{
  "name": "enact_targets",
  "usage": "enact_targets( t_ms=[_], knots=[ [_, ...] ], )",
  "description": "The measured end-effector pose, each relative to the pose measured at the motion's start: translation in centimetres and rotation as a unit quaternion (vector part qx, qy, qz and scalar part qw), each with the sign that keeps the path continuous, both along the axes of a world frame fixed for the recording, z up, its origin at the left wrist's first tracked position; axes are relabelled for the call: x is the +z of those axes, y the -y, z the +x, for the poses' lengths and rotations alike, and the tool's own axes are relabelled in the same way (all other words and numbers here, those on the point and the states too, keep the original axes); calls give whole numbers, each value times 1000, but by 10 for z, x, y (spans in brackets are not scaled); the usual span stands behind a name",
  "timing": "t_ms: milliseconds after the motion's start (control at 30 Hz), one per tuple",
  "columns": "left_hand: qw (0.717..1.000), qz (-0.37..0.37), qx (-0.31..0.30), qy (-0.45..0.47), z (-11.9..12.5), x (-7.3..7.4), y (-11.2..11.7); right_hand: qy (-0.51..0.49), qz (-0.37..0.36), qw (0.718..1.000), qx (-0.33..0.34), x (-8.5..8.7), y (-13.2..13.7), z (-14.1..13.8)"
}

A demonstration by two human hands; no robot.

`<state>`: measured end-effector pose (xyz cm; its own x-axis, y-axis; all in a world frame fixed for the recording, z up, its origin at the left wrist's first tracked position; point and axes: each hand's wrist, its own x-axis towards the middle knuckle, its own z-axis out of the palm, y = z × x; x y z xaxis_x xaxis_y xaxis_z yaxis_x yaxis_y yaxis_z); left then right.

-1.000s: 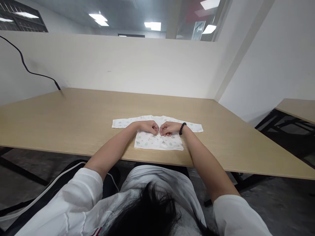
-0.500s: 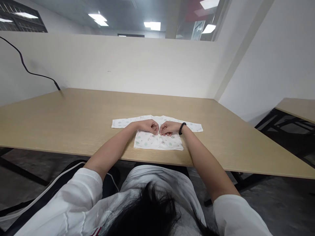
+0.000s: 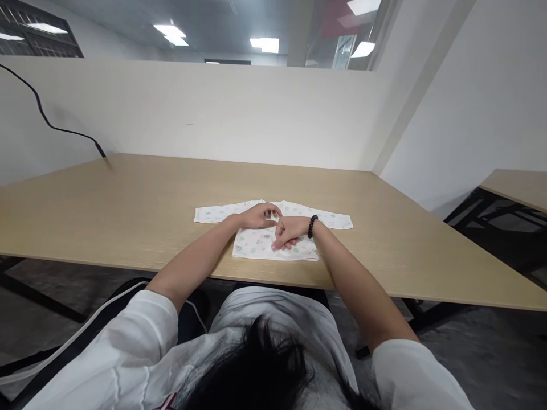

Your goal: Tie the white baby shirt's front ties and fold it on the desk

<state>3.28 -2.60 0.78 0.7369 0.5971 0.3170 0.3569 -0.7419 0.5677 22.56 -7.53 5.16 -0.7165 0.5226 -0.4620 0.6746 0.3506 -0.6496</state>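
left hand (image 3: 256,216) and right hand (image 3: 294,228) sit close together over a pale wooden table (image 3: 106,210), near its middle and toward the near edge. on the table lies a small white printed baby shirt (image 3: 256,246), its body folded into a flat block, with one sleeve (image 3: 216,214) stretched out left and the other sleeve (image 3: 331,221) out right. the right hand crosses in from the right, a black bead bracelet (image 3: 313,226) at its wrist, its fingers (image 3: 280,244) curled down on the cloth. the left hand curls near the neckline (image 3: 273,204). whether either hand pinches cloth, i cannot tell. work at the shirt's middle seems in hand; the flat sleeves look like what calls for attention next.
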Motion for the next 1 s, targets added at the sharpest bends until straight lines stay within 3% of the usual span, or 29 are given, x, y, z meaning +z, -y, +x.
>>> enact_targets(
  t_ms=[167,433,633,800,1000],
  knots=[
    [997,50,-23,-48,-2,-5,-3,28,26,999,12,-1,8,-9],
    [985,-13,0,-174,-9,-8,-3,-5,-45,998,38,-2,3,-3],
    [973,-18,16,-229,0,-3,4,-18,-98,993,58,-1,1,1],
    [960,-6,48,-275,5,-4,6,-82,-85,992,48,4,-5,9],
    [953,13,51,-299,5,-6,4,-103,-60,991,65,-6,1,-4]
  ],
)
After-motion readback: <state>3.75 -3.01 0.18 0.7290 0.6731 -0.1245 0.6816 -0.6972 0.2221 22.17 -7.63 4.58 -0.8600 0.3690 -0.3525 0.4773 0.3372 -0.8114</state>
